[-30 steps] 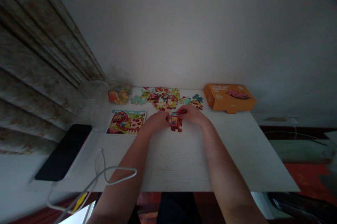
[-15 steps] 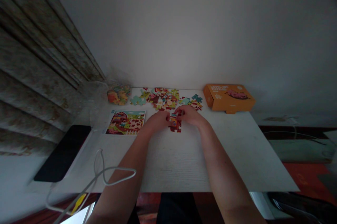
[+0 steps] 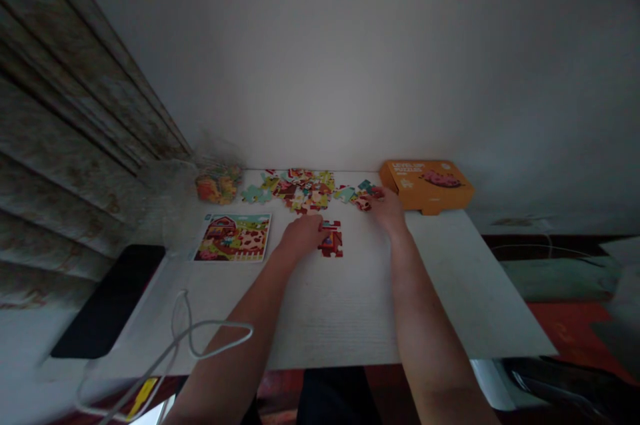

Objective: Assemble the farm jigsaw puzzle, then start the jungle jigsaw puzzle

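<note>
Puzzle section (image 3: pixel 333 243) between hands (image 3: pixel 304 234) (image 3: pixel 391 210), white tabletop (image 3: pixel 345 312) stretching to near edge (image 3: pixel 345 364)

Many-coloured puzzle pieces (image 3: pixel 303 193) on a white worktop (image 3: pixel 330 318).
The joined pair (image 3: pixel 334 242) is mostly dark red, while the pile mixes red, yellow-green, pink and cream. The picture card (image 3: pixel 234 237) shows a red barn and red-brown patches on white. The box (image 3: pixel 430 188) is orange with a pink print; the curtain (image 3: pixel 55 192) has a brownish flower pattern.
</note>
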Demonstrator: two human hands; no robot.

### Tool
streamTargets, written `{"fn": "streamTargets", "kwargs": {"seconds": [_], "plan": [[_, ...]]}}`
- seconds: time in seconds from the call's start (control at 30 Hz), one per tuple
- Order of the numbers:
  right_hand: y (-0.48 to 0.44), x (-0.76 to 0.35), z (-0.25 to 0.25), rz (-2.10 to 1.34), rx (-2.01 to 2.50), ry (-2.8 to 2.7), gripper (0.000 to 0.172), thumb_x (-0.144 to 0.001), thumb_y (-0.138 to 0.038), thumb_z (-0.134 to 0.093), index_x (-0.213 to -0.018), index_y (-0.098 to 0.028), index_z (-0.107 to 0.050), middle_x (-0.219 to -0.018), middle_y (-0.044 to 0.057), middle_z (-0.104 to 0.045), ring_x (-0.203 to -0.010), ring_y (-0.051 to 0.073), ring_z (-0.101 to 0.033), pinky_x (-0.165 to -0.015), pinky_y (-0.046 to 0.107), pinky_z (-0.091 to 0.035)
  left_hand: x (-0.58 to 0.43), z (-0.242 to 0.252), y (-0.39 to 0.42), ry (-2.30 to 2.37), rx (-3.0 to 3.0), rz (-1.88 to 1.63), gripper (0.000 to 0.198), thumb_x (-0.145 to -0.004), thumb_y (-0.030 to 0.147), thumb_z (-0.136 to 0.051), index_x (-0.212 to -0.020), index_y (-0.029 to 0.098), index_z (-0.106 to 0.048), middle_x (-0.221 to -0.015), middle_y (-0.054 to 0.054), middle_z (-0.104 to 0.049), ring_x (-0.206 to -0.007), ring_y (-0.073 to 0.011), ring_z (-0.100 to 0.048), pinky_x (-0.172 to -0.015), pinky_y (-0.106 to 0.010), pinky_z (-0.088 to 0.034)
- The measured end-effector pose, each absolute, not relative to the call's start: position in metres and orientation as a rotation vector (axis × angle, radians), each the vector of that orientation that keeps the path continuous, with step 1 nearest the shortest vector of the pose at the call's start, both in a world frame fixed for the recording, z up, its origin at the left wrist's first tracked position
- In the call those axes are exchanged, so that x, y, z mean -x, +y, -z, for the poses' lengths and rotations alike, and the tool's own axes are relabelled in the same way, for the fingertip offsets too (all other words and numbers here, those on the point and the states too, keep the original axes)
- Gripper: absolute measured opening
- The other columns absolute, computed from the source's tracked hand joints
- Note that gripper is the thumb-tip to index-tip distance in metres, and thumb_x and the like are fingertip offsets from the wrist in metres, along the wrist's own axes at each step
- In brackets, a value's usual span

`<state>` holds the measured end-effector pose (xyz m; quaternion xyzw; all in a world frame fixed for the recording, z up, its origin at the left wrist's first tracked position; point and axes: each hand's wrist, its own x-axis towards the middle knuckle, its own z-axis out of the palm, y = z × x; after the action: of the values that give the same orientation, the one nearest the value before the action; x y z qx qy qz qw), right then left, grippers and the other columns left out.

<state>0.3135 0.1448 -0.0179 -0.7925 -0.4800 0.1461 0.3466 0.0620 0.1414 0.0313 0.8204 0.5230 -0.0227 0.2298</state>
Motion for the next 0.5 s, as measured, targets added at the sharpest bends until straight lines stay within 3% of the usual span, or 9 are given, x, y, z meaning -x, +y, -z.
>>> {"fn": "streamTargets", "kwargs": {"seconds": [0.17,0.23,0.33,0.43,0.5], "plan": [[0.141,-0.303,0.021,-0.334,2.180,-1.411,0.055,-0.077,-0.043,-0.079,-0.123,-0.015,-0.069,-0.121,0.016,-0.068,-0.103,0.027,-0.068,-0.094,0.039,-0.052,-0.053,-0.031,0.157,1.473,-2.239,-0.245,0.018,-0.095,0.037,-0.059,-0.092,0.022,-0.067,-0.091,-0.005,-0.072,-0.088,-0.0213,-0.068,-0.078,-0.031,-0.050],[0.140,-0.300,0.020,-0.318,2.211,-1.413,0.055,-0.077,-0.041,-0.078,-0.124,-0.015,-0.069,-0.119,0.016,-0.068,-0.103,0.027,-0.069,-0.094,0.039,-0.052,-0.047,-0.030,0.165,1.611,-2.266,-0.446,0.017,-0.096,0.034,-0.058,-0.100,0.021,-0.068,-0.107,-0.009,-0.072,-0.105,-0.0240,-0.067,-0.092,-0.034,-0.050],[0.141,-0.300,0.019,-0.286,2.192,-1.409,0.049,-0.077,-0.038,-0.077,-0.120,-0.017,-0.069,-0.111,0.013,-0.070,-0.101,0.026,-0.068,-0.093,0.039,-0.053,-0.037,-0.023,0.174,1.799,-2.281,-0.542,0.031,-0.096,0.037,-0.058,-0.123,0.023,-0.065,-0.142,-0.013,-0.059,-0.136,-0.0297,-0.052,-0.115,-0.044,-0.038],[0.142,-0.301,0.019,-0.206,2.130,-1.403,0.043,-0.076,-0.035,-0.078,-0.115,-0.018,-0.071,-0.107,0.012,-0.072,-0.101,0.027,-0.068,-0.094,0.040,-0.053,-0.032,-0.015,0.177,1.846,-2.258,-0.342,0.054,-0.095,0.045,-0.058,-0.145,0.025,-0.052,-0.160,-0.014,-0.042,-0.147,-0.0348,-0.039,-0.122,-0.056,-0.026],[0.144,-0.302,0.019,-0.207,2.082,-1.380,0.041,-0.075,-0.032,-0.078,-0.114,-0.019,-0.071,-0.106,0.011,-0.072,-0.100,0.027,-0.068,-0.093,0.040,-0.053,-0.030,-0.013,0.178,1.831,-2.260,-0.270,0.056,-0.095,0.045,-0.057,-0.148,0.025,-0.051,-0.162,-0.013,-0.040,-0.148,-0.0352,-0.038,-0.123,-0.056,-0.025]]}}
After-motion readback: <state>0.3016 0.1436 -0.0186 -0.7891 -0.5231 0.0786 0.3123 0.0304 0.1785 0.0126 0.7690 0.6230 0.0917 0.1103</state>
